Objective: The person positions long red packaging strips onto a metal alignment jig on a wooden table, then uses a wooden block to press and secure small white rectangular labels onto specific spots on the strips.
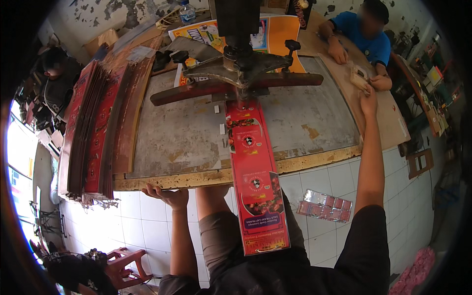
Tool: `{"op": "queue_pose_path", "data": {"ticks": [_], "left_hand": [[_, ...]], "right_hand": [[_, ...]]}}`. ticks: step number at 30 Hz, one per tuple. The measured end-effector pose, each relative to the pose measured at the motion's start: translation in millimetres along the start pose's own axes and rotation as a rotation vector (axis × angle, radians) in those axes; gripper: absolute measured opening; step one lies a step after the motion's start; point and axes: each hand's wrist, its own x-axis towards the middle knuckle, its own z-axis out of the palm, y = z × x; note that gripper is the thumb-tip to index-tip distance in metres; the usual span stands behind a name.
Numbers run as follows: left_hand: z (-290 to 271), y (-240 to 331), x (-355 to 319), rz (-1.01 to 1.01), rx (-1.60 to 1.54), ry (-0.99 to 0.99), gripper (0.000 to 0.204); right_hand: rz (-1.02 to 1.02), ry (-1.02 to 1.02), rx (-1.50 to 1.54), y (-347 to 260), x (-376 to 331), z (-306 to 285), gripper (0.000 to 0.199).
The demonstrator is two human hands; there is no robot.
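Note:
My left hand (169, 197) rests against the front edge of the worn press table (189, 147), fingers apart and holding nothing. My right arm stretches to the far right. There, my right hand (368, 102) has its fingers closed at the near end of a pale, block-shaped thing (358, 77), beside a co-worker's hand. A long red printed sheet (255, 162) lies under the press head and hangs over the front edge above my lap. The dark metal press head (241, 66) stands over its far end.
Stacks of red printed sheets (101, 132) lean along the table's left side. A co-worker in blue (368, 37) sits far right, another person (59, 78) far left. Clear blister-like packs (325, 205) lie on the tiled floor (314, 228). A red stool (127, 265) stands lower left.

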Motion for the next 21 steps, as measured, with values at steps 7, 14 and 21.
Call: {"op": "queue_pose_path", "data": {"ticks": [7, 14, 21], "left_hand": [[-4.9, -5.9, -4.1, -0.018, 0.016, -0.025, 0.113], [-4.8, -5.3, -6.0, -0.058, 0.009, -0.025, 0.111], [-1.3, -9.0, -11.1, -0.057, 0.006, -0.007, 0.111]], "right_hand": [[0.096, -0.042, 0.082, -15.7, -6.7, -1.0, 0.056], [0.086, -0.032, 0.101, -15.3, -8.8, -1.0, 0.056], [0.093, -0.035, 0.077, -8.0, -6.2, 0.4, 0.056]]}}
